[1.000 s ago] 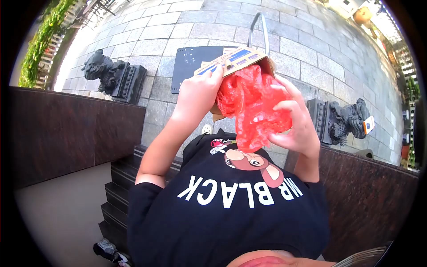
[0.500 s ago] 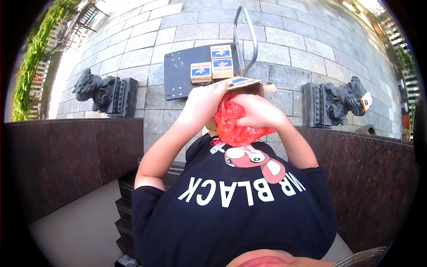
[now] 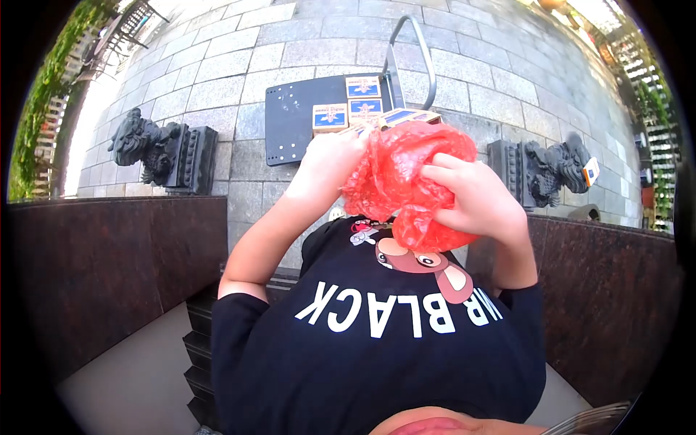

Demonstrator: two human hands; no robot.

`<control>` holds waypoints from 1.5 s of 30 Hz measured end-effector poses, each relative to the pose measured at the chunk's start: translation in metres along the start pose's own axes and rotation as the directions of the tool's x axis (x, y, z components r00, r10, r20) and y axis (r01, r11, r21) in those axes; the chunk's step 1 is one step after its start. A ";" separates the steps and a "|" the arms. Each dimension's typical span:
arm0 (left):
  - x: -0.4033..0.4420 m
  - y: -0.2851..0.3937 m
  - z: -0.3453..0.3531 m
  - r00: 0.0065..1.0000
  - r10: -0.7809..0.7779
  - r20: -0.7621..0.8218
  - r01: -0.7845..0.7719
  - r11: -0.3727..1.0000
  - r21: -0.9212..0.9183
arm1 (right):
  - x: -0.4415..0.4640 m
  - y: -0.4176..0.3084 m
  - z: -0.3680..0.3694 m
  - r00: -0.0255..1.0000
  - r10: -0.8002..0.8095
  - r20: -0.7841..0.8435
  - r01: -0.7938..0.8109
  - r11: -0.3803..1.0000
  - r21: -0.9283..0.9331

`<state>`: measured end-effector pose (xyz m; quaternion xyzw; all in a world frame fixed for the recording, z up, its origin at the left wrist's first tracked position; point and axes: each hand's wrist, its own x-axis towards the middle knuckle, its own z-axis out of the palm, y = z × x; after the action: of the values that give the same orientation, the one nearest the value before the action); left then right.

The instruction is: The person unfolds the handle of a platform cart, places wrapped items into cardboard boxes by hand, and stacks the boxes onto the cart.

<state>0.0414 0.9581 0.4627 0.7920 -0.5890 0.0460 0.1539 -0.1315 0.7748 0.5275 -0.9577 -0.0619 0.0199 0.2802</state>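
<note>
A crumpled red plastic bag (image 3: 415, 163) bulges in front of my chest and covers much of what is behind it. My right hand (image 3: 475, 196) grips the bag from its right side, fingers curled into the film. On the other side, my left hand (image 3: 335, 159) is closed on a cardboard box (image 3: 407, 117), whose printed blue-and-tan flap shows above the bag. Most of that box is hidden, and its contents cannot be seen.
Beyond my hands, a dark platform cart (image 3: 288, 123) with a grey tube handle (image 3: 429, 69) carries several small printed boxes (image 3: 362, 88). Black stone lion statues (image 3: 163, 156) stand on both sides. Dark polished stone walls (image 3: 130, 261) flank me, with steps (image 3: 199, 348) at lower left.
My right hand has moved right, drawing the red bag up and out over the box. More of the bag is spread in view, and it now hides the box's front.
</note>
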 end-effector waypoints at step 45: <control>0.031 -0.317 0.078 0.897 -0.135 0.422 0.418 0.571 -0.707 | 0.411 0.128 0.133 0.997 0.046 0.068 -0.033 0.985 -0.172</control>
<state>0.3421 0.9885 0.3362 0.7240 -0.4325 -0.3695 0.3902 0.2801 0.7923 0.3457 -0.9779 -0.0543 0.0543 0.1944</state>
